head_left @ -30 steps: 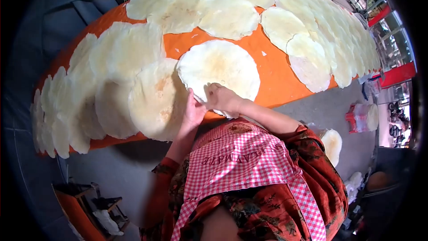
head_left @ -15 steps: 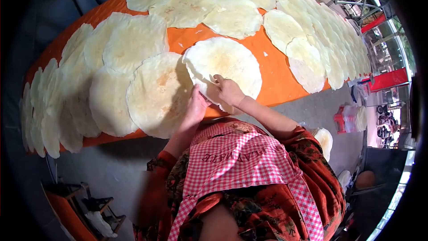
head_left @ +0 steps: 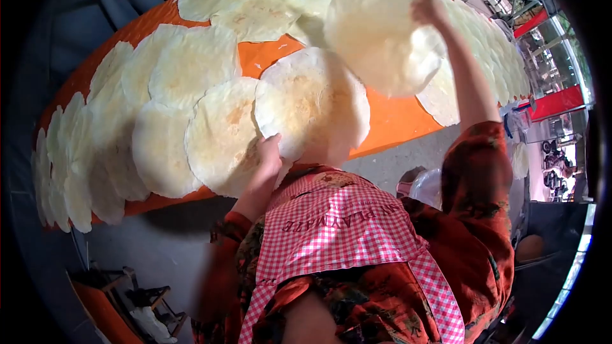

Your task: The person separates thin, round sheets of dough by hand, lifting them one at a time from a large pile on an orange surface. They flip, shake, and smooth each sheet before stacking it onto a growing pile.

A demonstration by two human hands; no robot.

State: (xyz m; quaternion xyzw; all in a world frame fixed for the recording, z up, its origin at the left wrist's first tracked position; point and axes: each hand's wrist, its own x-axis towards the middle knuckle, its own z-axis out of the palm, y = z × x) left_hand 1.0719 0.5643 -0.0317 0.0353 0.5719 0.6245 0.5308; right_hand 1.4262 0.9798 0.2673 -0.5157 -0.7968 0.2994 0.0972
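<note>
The round sheet [head_left: 376,32] in my right hand [head_left: 427,11] is blurred, and it hides parts of the sheets [head_left: 245,13] lying behind it. My right hand is blurred also, so I cannot tell each finger. Of my left hand [head_left: 269,153], some fingers are hidden at the pale edge. My right sleeve [head_left: 481,175] covers part of the clear plastic [head_left: 427,188]. The writing on my apron [head_left: 338,236] is partly lost in folds. The far objects [head_left: 556,165] at right are too small to name.

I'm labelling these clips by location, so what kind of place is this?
Probably a small food-making workspace: thin round flatbreads overlap across an orange-covered table, the right hand lifts another sheet, and the person wears a checked apron.
</note>
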